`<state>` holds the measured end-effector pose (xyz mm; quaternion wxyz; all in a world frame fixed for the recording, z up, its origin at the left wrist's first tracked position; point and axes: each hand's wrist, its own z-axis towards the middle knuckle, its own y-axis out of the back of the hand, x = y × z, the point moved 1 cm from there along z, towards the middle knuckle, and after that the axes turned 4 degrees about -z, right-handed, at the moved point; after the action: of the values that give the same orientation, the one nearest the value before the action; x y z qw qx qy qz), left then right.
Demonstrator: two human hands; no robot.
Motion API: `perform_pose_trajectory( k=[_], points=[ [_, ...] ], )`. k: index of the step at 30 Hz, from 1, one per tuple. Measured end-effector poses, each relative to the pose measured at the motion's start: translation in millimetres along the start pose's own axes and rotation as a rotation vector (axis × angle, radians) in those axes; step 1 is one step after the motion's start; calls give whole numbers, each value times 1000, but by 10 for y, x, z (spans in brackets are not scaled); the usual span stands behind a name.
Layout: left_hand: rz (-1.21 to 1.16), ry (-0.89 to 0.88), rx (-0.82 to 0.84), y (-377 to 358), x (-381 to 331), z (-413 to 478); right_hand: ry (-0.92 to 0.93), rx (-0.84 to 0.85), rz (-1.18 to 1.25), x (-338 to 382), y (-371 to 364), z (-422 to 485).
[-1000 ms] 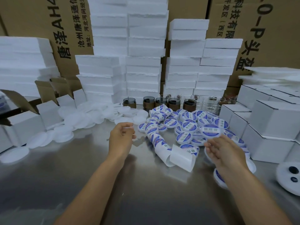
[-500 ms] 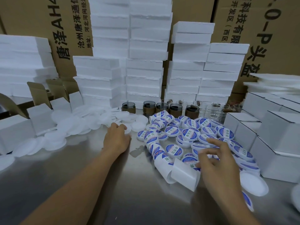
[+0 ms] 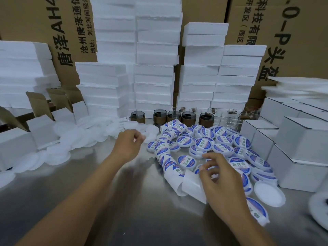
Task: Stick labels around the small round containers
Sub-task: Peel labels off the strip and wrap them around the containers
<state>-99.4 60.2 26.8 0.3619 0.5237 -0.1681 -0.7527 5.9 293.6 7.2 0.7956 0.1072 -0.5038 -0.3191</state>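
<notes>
Head view: steel surface [image 3: 110, 201], foam stacks [image 3: 156, 68] far behind. Left hand [image 3: 126, 146] at centre, fingers curled loosely, fingertips beside plain white discs [image 3: 85, 135]; whether pinching one, cannot tell. Right hand [image 3: 223, 180] near right, fingers spread apart over pile of blue-labelled round containers [image 3: 204, 144], clamped on nothing visible. Curled label strip [image 3: 170, 160] snaking left of pile, white end just beside right hand. Dark jars [image 3: 186, 118] in row far. White boxes [image 3: 301, 144] right.

2 bare forearms enter from the bottom edge, no sleeves reaching them. The left hand [image 3: 126, 146] and right hand [image 3: 222, 183] wear no gloves, rings or watch.
</notes>
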Motion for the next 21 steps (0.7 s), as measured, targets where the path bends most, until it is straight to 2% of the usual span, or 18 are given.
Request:
perform_pose_trajectory(
  k=[4, 7, 12, 15, 19, 21],
  points=[
    [-491, 156, 79, 192, -408, -303, 43, 70, -7, 43, -23, -56],
    [-740, 213, 196, 174, -620, -586, 97, 48, -3, 115, 4, -80],
    [-1156, 236, 389, 69, -805, -962, 32, 56, 263, 261, 36, -73],
    [-1272, 253, 458, 57, -821, -1038, -5, 153, 432, 307, 45, -72],
    [-1332, 303, 437, 42, -826, -1050, -106, 255, 574, 317, 49, -79],
    [-1349, 329, 408, 3, -814, -1043, -157, 243, 591, 299, 28, -79]
  ],
)
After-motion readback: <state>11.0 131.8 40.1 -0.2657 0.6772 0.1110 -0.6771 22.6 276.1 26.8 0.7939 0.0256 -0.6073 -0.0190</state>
